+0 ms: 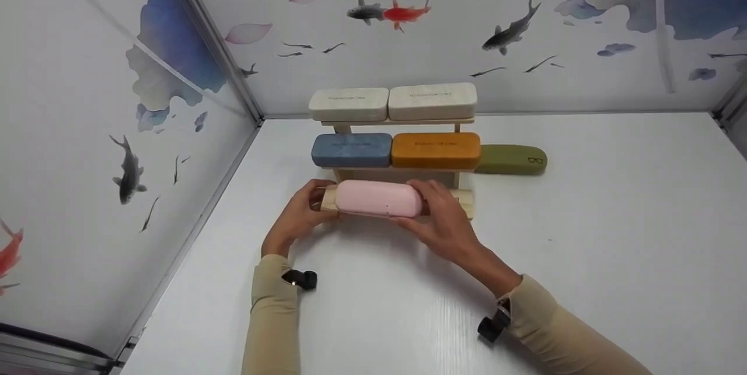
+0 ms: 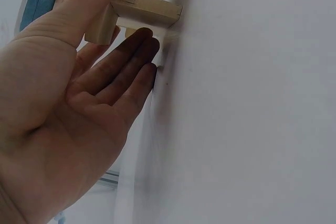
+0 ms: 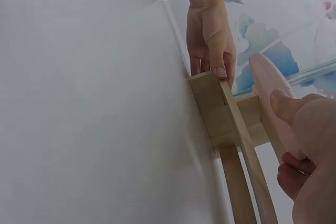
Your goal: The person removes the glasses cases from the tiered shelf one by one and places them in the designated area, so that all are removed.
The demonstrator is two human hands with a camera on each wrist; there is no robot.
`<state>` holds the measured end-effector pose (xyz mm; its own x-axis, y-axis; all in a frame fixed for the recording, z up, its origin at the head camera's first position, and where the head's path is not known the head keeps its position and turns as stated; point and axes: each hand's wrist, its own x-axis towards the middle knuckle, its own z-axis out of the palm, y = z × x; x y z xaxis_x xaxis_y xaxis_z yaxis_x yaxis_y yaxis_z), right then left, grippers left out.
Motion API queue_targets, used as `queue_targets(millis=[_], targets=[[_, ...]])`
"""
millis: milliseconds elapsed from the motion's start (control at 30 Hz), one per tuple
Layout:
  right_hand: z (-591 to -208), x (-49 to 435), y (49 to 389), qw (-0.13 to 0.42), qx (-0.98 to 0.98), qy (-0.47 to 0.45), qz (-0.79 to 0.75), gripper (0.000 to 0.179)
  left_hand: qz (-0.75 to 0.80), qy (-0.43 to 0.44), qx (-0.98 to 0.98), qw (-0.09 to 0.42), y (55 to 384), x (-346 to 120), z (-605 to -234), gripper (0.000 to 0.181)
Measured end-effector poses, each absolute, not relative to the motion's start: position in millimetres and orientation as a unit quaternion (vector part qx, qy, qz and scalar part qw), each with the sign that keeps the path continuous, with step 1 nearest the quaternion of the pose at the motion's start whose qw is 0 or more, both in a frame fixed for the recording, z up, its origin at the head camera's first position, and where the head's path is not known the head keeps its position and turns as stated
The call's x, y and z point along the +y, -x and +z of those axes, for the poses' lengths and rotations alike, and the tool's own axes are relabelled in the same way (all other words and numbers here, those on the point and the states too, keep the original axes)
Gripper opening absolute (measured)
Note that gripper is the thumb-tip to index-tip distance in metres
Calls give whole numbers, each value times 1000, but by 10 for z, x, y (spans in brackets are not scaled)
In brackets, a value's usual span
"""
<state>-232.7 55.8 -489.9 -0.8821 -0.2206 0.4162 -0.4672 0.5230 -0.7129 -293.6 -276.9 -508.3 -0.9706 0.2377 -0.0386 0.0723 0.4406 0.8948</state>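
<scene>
My right hand (image 1: 446,220) holds a pink glasses case (image 1: 378,199) by its right end, thumb at the front and fingers at the back. The case lies lengthwise at the lowest tier of a wooden display rack (image 1: 465,203). At the rack's left end, my left hand (image 1: 303,211) grips the wood. In the right wrist view, the left thumb (image 3: 219,69) presses on the rack's front edge. Seen from the left wrist, the fingers (image 2: 126,69) reach behind the wooden end piece (image 2: 147,11).
On the middle tier sit a blue case (image 1: 352,150) and an orange case (image 1: 436,150). Two white cases (image 1: 349,104) stand side by side on top. A green case (image 1: 513,160) is at the rack's right. Behind the white table (image 1: 583,246) rises a fish-patterned wall (image 1: 449,54).
</scene>
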Motion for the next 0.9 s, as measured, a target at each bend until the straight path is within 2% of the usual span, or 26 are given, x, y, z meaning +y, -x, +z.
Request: queue_targets(millis=[233,433,900], targets=[[-4863,700,2279,119,-852,-217,461,71,521,-92,845,83,2931,-2770,-5082,74],[-4826,841,2257,125,-854,-227,451,68,519,-87,847,78,2926,-2765,-5058,74],[-4646,1378,2368,117,-855,-252,438,70,519,-108,845,73,2953,-2770,-5081,80]])
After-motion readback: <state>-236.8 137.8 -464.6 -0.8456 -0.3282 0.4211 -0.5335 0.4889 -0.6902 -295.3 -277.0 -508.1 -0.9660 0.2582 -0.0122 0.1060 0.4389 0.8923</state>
